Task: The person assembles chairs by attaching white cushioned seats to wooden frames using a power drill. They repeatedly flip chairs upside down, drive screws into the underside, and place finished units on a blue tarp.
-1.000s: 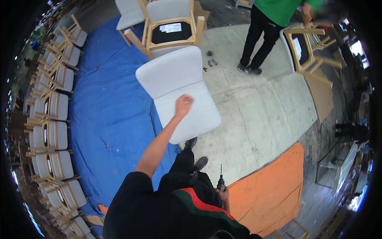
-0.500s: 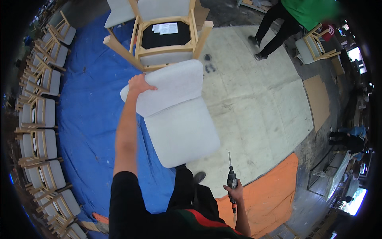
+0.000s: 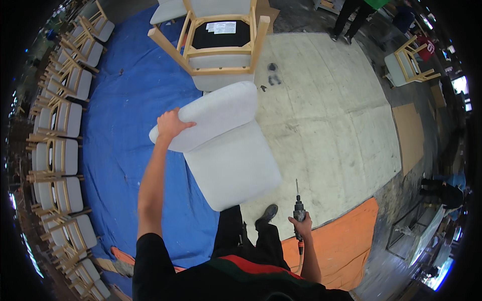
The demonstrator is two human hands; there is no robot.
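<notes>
While a left hand (image 3: 171,124) grips the top edge of its backrest, fingers curled over the padding, a white upholstered chair (image 3: 226,145) is held up above the floor, its seat tilted toward the camera and hanging over the line where a blue tarp (image 3: 118,150) meets a pale floor mat (image 3: 326,115); the right hand (image 3: 301,224) is closed around the grip of a power drill (image 3: 299,210), bit pointing upward, held low beside the person's dark trousers and well apart from the chair; one dark shoe (image 3: 266,214) shows just below the seat; beyond the held chair, a bare wooden chair frame (image 3: 211,47) rests upside down on another white chair, its black underside facing up; rows of matching white-and-wood chairs (image 3: 55,145) line the left edge of the tarp; an orange sheet (image 3: 346,246) lies at lower right; another wooden-framed chair (image 3: 409,67) stands at the far right, and a second person's legs (image 3: 349,20) appear at the top of the scene.
</notes>
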